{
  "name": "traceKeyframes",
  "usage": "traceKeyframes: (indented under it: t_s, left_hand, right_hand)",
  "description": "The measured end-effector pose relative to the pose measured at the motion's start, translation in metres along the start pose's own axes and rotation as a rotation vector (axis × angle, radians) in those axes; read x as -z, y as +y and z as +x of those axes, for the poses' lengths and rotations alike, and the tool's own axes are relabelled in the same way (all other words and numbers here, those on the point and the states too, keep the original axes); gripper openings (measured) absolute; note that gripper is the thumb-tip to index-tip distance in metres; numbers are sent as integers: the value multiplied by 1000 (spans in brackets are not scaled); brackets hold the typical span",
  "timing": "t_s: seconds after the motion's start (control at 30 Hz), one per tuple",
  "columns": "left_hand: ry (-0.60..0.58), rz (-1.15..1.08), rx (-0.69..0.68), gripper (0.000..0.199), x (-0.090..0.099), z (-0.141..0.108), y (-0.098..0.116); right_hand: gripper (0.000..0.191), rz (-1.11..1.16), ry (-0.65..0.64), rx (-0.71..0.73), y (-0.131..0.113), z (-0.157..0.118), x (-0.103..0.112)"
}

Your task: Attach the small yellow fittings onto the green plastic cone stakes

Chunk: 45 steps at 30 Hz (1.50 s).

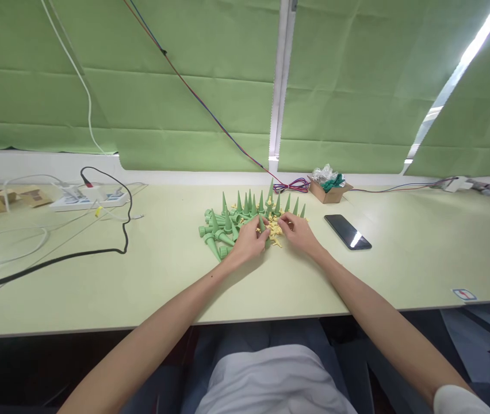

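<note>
Several green cones lie and stand in a cluster on the pale table [163, 293]; a lying green cone [211, 244] is at its left front, and upright ones form a row behind. My left hand [251, 240] is at the front of the cluster, its fingers closed round a green cone [261, 224]. Right of it, small yellow pieces [275, 230] are heaped between my hands. My right hand [295, 231] is at the heap's right edge with thumb and forefinger pinched together; whatever they hold is too small to name.
A black phone [348, 232] lies to the right. Behind it stands a small cardboard box [326, 193] with crumpled plastic, beside coiled wires [299, 184]. At the left are a power strip [90, 199], a black cable [76, 253] and cardboard pieces [34, 198].
</note>
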<state>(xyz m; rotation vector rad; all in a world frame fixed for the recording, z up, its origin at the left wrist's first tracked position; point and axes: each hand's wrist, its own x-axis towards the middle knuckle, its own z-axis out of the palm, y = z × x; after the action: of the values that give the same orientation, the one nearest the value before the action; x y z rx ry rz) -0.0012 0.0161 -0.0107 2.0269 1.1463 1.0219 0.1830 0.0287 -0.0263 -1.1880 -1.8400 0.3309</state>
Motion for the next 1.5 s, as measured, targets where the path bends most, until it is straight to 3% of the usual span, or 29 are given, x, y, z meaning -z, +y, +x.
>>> traceKeyframes:
  t_s: [0.4,1.5]
  left_hand:
    - [146,-50,-3,12,1,1,5]
    - [107,-166,30,14,-1,-1,7]
  right_hand:
    - [26,157,61,9,-6,-2,0]
    - [29,91,-39,22,-11,-4,0]
